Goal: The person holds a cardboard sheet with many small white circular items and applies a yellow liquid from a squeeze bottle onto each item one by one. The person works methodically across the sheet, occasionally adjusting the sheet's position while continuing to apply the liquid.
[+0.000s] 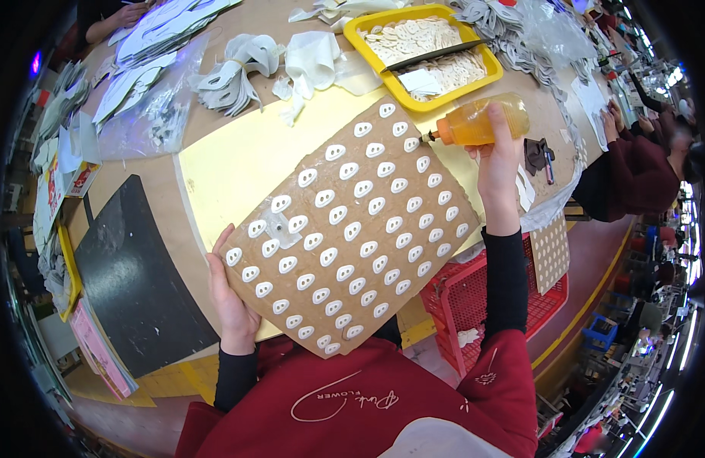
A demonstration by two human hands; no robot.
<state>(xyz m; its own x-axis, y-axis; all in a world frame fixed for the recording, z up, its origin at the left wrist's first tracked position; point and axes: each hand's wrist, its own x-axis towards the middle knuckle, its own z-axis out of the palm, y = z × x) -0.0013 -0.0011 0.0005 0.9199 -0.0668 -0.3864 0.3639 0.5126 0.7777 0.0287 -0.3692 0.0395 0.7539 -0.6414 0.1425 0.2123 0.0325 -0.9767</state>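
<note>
A brown cardboard sheet (345, 229) studded with rows of white oval pieces (351, 230) lies on the bench (150, 191), its long axis running from near-left to far-right. The left hand (229, 301) clasps its near-left corner; the right hand (496, 156), grip clenched round an amber squeeze bottle (482, 122), hovers at the far-right corner, nozzle apparently pointing left toward the sheet's far edge.

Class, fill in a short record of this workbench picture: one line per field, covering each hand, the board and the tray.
Left hand: grips the near-left edge of the brown cardboard board
Right hand: holds an orange squeeze bottle, nozzle toward the board
Board: carries rows of small white oval pieces
Yellow tray: holds more pale pieces
</note>
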